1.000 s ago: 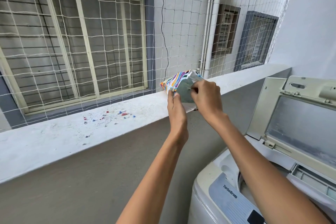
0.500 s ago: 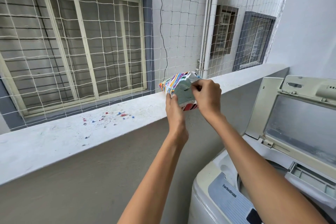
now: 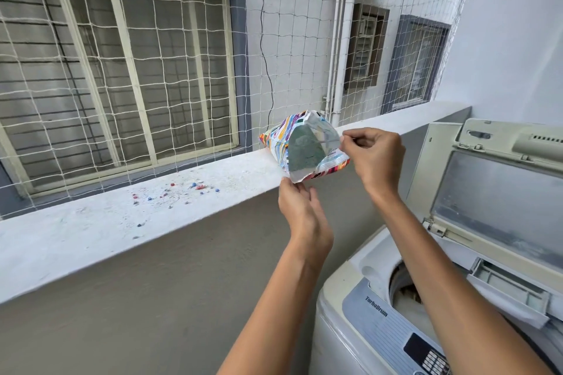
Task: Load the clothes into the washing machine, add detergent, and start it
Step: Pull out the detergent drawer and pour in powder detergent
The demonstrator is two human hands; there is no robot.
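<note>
A colourful detergent packet (image 3: 281, 138) lies on the white ledge (image 3: 91, 222) with its mouth pulled wide, showing its grey inside. My left hand (image 3: 300, 210) pinches the lower flap of the mouth. My right hand (image 3: 373, 155) pinches the upper right flap. The top-loading washing machine (image 3: 362, 313) stands at the lower right with its lid (image 3: 499, 192) raised. Part of the drum opening shows behind my right forearm; its contents are mostly hidden.
Red and blue detergent grains (image 3: 182, 192) are scattered on the ledge left of the packet. A white net (image 3: 152, 70) closes the gap above the ledge. The machine's control panel (image 3: 426, 353) is at the bottom right. A white wall rises behind the machine.
My two hands have drawn apart, right hand to the right and left hand downward, and the packet's mouth has opened much wider.
</note>
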